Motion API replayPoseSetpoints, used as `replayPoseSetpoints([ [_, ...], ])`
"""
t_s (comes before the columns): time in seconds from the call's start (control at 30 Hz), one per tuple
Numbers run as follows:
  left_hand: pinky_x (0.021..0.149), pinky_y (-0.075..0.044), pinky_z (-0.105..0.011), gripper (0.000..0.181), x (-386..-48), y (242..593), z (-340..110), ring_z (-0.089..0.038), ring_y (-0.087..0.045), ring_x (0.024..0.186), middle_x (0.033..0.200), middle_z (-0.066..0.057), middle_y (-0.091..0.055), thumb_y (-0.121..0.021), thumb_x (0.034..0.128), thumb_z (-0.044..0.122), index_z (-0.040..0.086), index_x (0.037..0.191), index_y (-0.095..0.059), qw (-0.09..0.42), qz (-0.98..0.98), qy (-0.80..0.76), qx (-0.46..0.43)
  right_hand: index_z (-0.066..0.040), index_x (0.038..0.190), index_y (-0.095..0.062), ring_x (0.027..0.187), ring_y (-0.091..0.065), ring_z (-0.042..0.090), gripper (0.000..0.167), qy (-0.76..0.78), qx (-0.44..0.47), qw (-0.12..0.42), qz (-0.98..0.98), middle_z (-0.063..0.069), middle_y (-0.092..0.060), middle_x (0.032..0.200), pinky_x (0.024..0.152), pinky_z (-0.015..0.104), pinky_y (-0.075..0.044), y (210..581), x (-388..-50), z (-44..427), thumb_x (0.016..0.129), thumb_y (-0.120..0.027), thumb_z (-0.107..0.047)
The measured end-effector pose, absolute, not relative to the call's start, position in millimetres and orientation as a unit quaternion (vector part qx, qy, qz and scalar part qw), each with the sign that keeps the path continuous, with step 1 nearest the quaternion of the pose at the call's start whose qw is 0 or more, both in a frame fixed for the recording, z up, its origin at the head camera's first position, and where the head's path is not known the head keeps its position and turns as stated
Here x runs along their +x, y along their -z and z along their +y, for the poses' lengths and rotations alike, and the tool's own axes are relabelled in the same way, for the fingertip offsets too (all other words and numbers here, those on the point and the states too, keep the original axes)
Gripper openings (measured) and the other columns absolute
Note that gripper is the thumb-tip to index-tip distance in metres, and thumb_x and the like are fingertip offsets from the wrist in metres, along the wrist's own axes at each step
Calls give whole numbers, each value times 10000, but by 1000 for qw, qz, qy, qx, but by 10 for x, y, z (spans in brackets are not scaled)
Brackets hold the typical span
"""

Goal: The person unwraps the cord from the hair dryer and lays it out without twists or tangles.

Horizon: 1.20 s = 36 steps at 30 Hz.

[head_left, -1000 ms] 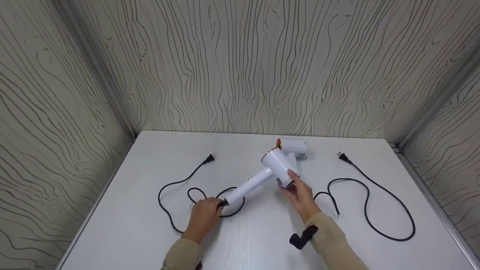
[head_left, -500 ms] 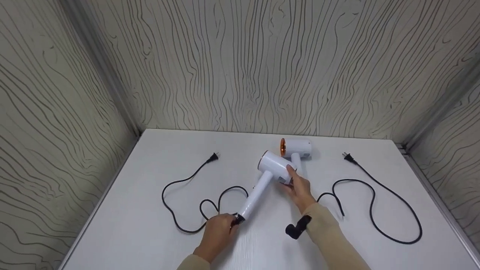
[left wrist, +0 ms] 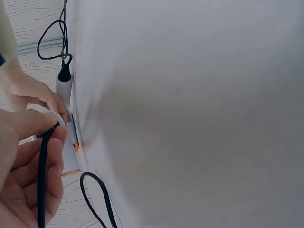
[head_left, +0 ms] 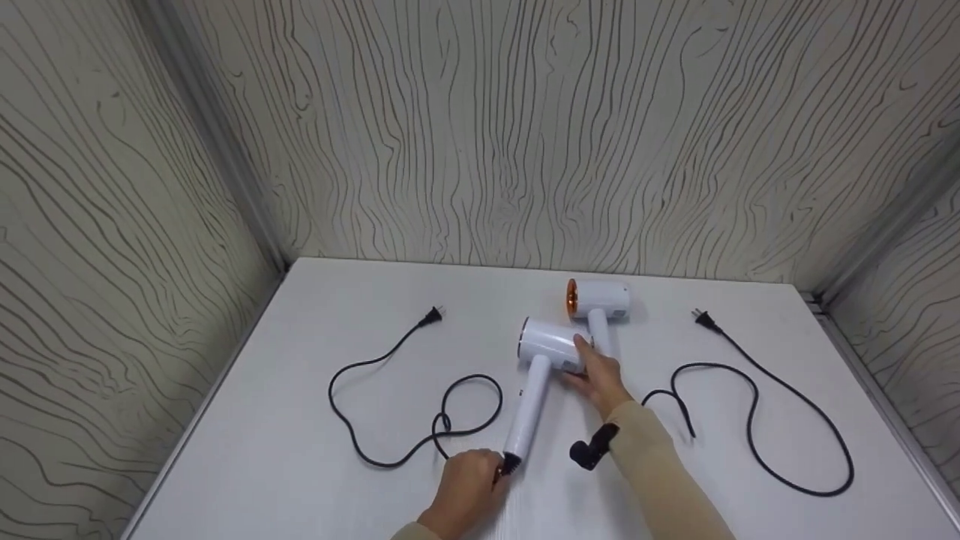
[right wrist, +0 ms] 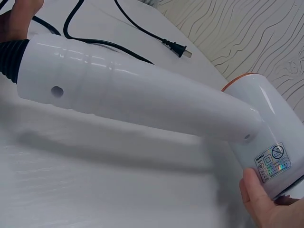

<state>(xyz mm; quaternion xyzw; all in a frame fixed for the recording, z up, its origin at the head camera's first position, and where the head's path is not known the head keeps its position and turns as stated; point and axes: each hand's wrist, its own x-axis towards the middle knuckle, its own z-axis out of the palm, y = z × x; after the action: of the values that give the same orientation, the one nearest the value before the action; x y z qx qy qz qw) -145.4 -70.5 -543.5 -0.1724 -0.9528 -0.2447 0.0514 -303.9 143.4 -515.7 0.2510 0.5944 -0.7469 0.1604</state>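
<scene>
A white hair dryer (head_left: 532, 401) is held between both hands, its barrel pointing left and its handle running toward the near side. My right hand (head_left: 600, 379) grips the rear end of the barrel, beside a printed label (right wrist: 273, 161) seen in the right wrist view. At the handle's lower end, my left hand (head_left: 466, 487) pinches the black ribbed cord sleeve (head_left: 511, 463). The black cord (left wrist: 42, 175) passes across the left palm in the left wrist view. Behind lies a second white hair dryer (head_left: 604, 298) with an orange front, its lower handle hidden by my right hand.
The held dryer's cord (head_left: 352, 431) loops over the white table (head_left: 300, 300) to a two-pin plug (head_left: 430, 316) at the left. Another cord (head_left: 799, 401) curls at the right, ending in a plug (head_left: 705, 320). Patterned walls (head_left: 480, 150) enclose the back and sides.
The held dryer's handle has swung from slanting lower left to nearly straight toward the near side. My left hand has moved right and nearer, drawing the cord along. The right hand keeps its grip.
</scene>
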Motion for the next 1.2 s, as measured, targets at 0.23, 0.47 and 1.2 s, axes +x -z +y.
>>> replayPoseSetpoints([
  [0.23,488,-340,-122,74,-1429,5437,-664,12,-402,535,599,60,-602,-704,831,154,94,794,-725,29,-955,236,-179,20,1525,-59,1418,-328,333,801,734,258,167,605,246,-175,1565,1096,357,-455,5208,-3025,1432,985,-495,-379],
  [0.47,491,-338,-134,71,-1417,5456,-641,2,-418,537,601,60,-596,-703,831,155,94,799,-722,25,-953,245,-177,36,1521,-37,1428,-324,363,800,735,253,167,606,272,-159,1559,1121,371,-427,5203,-3017,1410,990,-493,-351],
  [1.2,492,-354,-165,92,-1435,5461,-527,-12,-418,537,615,36,-619,-711,825,137,57,778,-704,-7,-940,323,-106,84,1495,-165,1395,-348,395,700,757,220,177,589,317,-248,1500,1178,432,-360,5302,-2850,1314,1007,-462,-320],
])
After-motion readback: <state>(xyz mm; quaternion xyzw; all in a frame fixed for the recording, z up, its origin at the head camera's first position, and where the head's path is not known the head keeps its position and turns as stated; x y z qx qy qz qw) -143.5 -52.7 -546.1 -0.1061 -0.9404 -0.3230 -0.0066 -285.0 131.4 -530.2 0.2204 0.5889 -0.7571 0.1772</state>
